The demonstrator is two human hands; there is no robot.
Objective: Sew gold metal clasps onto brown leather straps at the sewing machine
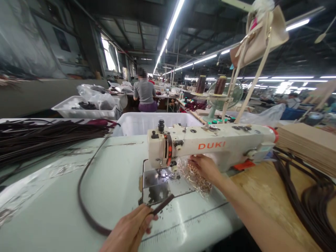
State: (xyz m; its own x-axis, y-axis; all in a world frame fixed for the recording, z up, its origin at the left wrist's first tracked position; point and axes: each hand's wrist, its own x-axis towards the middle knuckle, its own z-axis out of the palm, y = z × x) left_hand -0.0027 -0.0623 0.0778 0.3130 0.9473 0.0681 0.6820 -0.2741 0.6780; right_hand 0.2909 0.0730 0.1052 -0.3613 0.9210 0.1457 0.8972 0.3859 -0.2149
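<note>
My left hand [131, 227] pinches the near end of a long dark brown strap [80, 199]; the strap tip points toward the steel needle plate [157, 187]. The strap loops left across the pale green table and back toward a pile of similar straps [39, 138]. My right hand [203, 167] reaches under the arm of the white DUKI sewing machine [210, 143] and rests in a clear plastic bag of gold metal rings [195, 180] beside the needle. Whether its fingers grip a ring is hidden.
A white plastic bin [143, 122] stands behind the machine. Stacked brown boards [307, 147] and more dark straps [309, 203] lie at the right on the wooden tabletop. A person in a grey top [144, 92] sits at a far table, back turned. Thread cones [220, 85] stand behind.
</note>
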